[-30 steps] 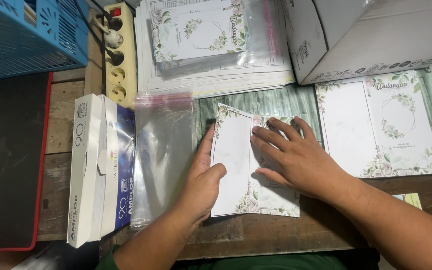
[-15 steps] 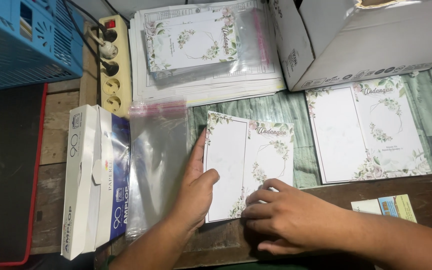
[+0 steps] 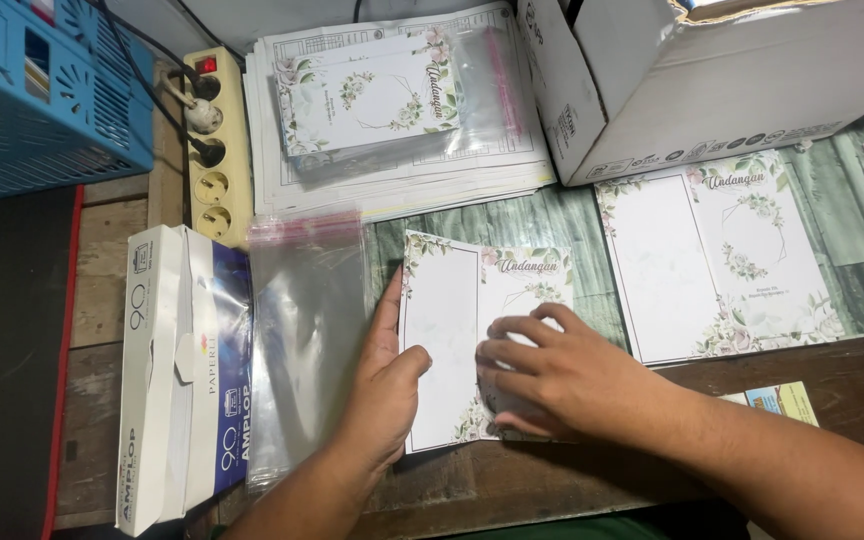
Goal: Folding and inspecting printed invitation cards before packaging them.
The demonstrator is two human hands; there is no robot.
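Note:
A white floral invitation card (image 3: pixel 447 330) lies on the wooden table, folded down its middle. My left hand (image 3: pixel 384 385) rests flat along the card's left edge, thumb on the card. My right hand (image 3: pixel 552 372) presses its curled fingers on the card's right half near the fold. Just left of my left hand lies a stack of clear plastic sleeves (image 3: pixel 302 330) with a pink strip at the top.
An envelope box (image 3: pixel 167 380) lies at the left. A flat open card (image 3: pixel 722 250) sits at the right, below a cardboard box (image 3: pixel 672 80). Sleeved cards on paper sheets (image 3: pixel 392 100), a power strip (image 3: pixel 214 150) and a blue basket (image 3: pixel 42 90) stand at the back.
My right hand slid from the card's top right down toward the near edge, then back up onto the card's right half. My left hand stayed at the left edge.

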